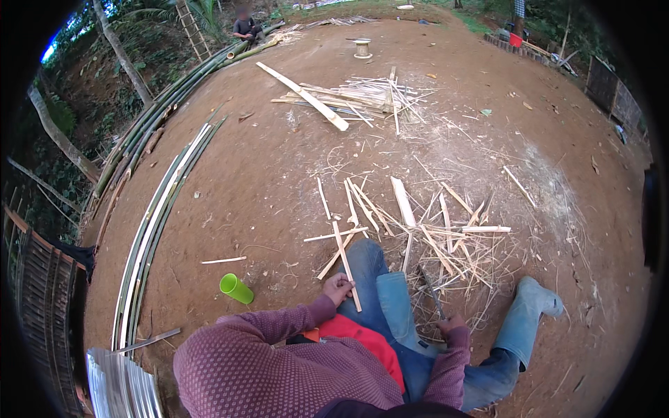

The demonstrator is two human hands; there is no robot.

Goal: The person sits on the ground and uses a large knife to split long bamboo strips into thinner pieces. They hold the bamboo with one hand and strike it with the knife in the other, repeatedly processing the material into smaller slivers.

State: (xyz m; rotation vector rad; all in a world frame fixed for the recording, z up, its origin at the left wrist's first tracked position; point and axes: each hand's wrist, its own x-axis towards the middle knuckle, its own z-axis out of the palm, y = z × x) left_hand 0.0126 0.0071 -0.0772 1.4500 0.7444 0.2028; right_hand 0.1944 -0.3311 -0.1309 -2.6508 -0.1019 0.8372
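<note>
My left hand [339, 288] is closed round a flat pale bamboo strip [343, 256], which stands at a slant over my left thigh. On the right, my right hand [451, 324] grips a long knife [431, 289]; its dark blade points away from me, beside my bent knee. Just beyond my legs lies a loose scatter of split bamboo pieces [446, 240], with one wider slat [402, 202] among them. The knife and the held strip are apart.
A green cup [236, 288] is on the dirt to my left, near long bamboo poles [160, 209] and a corrugated metal sheet [122, 383]. Farther off are a pile of strips [348, 97], a spool [362, 49] and a seated person [245, 28].
</note>
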